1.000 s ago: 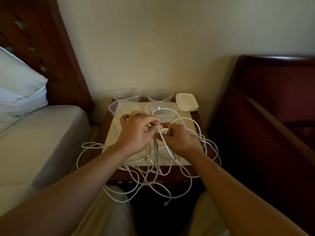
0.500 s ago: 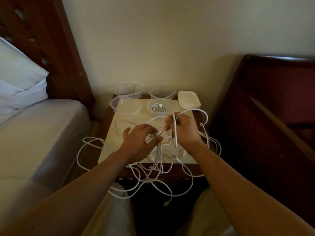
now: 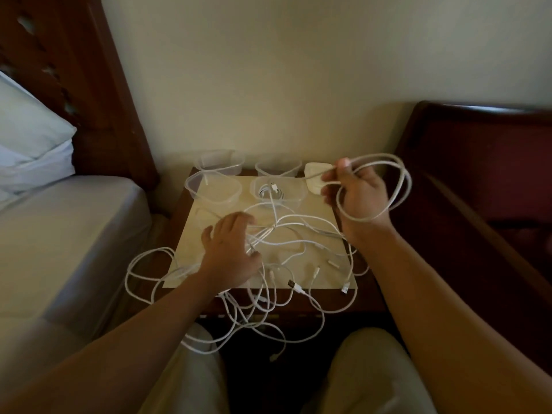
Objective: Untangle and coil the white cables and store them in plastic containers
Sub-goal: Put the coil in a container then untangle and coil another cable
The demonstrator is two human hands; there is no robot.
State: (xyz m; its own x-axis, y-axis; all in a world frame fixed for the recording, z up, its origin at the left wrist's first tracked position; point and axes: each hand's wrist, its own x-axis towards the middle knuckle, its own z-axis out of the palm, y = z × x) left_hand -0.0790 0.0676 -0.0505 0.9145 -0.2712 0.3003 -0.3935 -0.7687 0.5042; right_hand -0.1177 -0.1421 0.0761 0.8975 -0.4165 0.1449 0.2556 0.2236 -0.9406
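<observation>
A tangle of white cables [image 3: 298,243] sprawls over the cream mat [image 3: 325,210] on the nightstand and hangs off its front edge. My left hand [image 3: 230,252] lies on the tangle with fingers spread, touching a bunch of strands. My right hand [image 3: 355,189] is raised at the right and pinches a white cable [image 3: 397,177] that loops around it. Several clear plastic containers stand at the back. One container [image 3: 298,192] holds a coiled cable; another container [image 3: 213,189] to its left looks empty.
Two more clear containers [image 3: 219,161] [image 3: 277,168] sit against the wall, with a stack of white lids [image 3: 313,174] partly behind my right hand. A bed [image 3: 59,234] is at the left, a dark wooden frame [image 3: 478,174] at the right. My knees are below.
My right hand has lifted up and to the right, drawing a cable loop out of the tangle. My left hand has opened and dropped onto the strands on the mat.
</observation>
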